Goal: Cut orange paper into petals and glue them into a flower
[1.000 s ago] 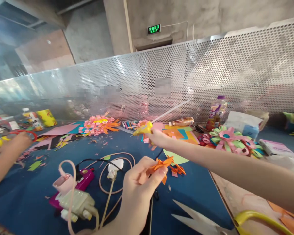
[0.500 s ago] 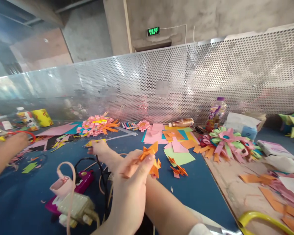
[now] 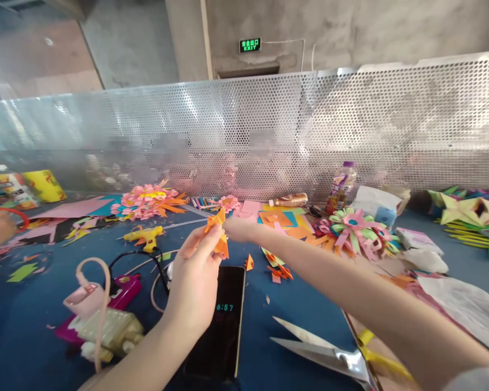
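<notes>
My left hand (image 3: 195, 271) is closed, pinching a folded orange paper piece (image 3: 220, 247) upright between thumb and fingers. Just behind that piece is my right hand (image 3: 241, 228), its arm stretched in from the right; its fingers are hidden, so what they hold cannot be made out. A yellow glue gun (image 3: 143, 237) lies on the blue table, left of my hands. Several folded orange pieces (image 3: 280, 270) and one small orange piece (image 3: 249, 263) lie right of my left hand. Below my hands is a dark smartphone (image 3: 230, 326).
Large open scissors (image 3: 330, 355) with yellow handles lie at front right. A purple power strip (image 3: 124, 293) with plugs and cables is at left. Paper flowers (image 3: 150, 200), paper sheets (image 3: 248, 209) and bottles (image 3: 342, 187) line the perforated metal screen (image 3: 212, 130). Another person's hand (image 3: 0, 231) shows far left.
My right hand has let go of the glue gun, now on the table, and moved right to beside the orange piece. My left hand has shifted left, still pinching it. The phone and scissors show now.
</notes>
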`<action>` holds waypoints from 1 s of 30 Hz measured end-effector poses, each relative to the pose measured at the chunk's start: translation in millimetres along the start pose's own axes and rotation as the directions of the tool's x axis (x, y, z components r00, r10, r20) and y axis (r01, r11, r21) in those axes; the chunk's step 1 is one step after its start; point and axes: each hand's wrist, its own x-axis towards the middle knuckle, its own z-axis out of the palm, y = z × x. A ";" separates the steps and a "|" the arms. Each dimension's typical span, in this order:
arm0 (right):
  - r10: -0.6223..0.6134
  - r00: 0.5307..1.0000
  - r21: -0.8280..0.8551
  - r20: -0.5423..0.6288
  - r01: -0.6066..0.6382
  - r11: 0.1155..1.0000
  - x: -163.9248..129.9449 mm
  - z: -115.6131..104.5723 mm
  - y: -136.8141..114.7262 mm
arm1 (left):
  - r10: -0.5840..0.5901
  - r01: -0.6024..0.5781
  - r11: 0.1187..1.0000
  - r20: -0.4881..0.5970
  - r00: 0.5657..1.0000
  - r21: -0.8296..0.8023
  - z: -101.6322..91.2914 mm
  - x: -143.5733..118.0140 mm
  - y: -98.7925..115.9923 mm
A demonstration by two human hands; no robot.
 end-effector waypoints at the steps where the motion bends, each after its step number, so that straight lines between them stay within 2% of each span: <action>1: -0.034 0.993 -0.061 0.112 0.041 0.997 -1.1 -10.8 11.4 | -0.016 0.016 1.000 -0.001 1.000 -0.003 -0.6 -0.2 -0.6; 2: -0.076 0.971 -0.137 0.225 0.108 0.985 -5.5 -20.2 21.9 | -0.032 0.032 0.999 -0.003 0.999 -0.006 -1.0 -0.6 -1.4; 3: -0.115 0.930 -0.216 0.348 0.198 0.956 -13.1 -27.9 30.6 | -0.047 0.047 0.999 -0.005 0.999 -0.009 -1.4 -1.0 -2.5; 4: -0.162 0.904 -0.306 0.396 0.296 0.905 -23.8 -33.4 37.1 | -0.062 0.062 0.998 -0.004 0.998 -0.010 -1.6 -1.4 -3.6; 5: -0.167 0.905 -0.370 0.390 0.320 0.872 -36.8 -36.9 40.8 | -0.074 0.074 0.997 -0.004 0.997 -0.011 -1.7 -1.8 -4.8; 7: -0.128 0.934 -0.431 0.335 0.272 0.860 -65.2 -38.2 39.8 | -0.101 0.101 0.995 -0.002 0.995 -0.004 -1.5 -2.4 -7.1; 11: -0.105 0.919 -0.482 0.379 0.293 0.826 -103.9 -30.3 19.4 | -0.140 0.141 0.990 -0.015 0.990 0.013 -0.9 -2.8 -9.5; 14: -0.073 0.916 -0.495 0.396 0.279 0.823 -107.1 -23.0 10.3 | -0.159 0.159 0.987 -0.037 0.987 0.015 -1.1 -3.0 -11.0; 19: -0.115 0.930 -0.497 0.350 0.288 0.818 -98.3 -14.7 20.1 | -0.219 0.220 0.975 -0.047 0.975 0.012 -2.7 -2.9 -15.1; 22: -0.109 0.961 -0.343 0.256 0.195 0.919 -99.0 -19.2 24.3 | -0.252 0.252 0.968 -0.052 0.966 0.010 -3.0 -2.4 -17.1; 25: 0.009 0.990 -0.022 0.141 -0.006 1.000 -105.4 -31.8 17.2 | -0.288 0.289 0.957 -0.056 0.956 0.008 -2.5 -2.7 -18.3; 27: 0.099 0.988 0.199 0.117 -0.121 0.973 -112.6 -41.5 8.2 | -0.325 0.325 0.946 -0.062 0.944 -0.008 -1.8 -4.1 -18.9; 30: 0.142 0.984 0.405 0.105 -0.173 0.898 -126.3 -52.5 -3.7 | -0.385 0.382 0.923 -0.055 0.921 -0.050 -0.5 -8.0 -19.6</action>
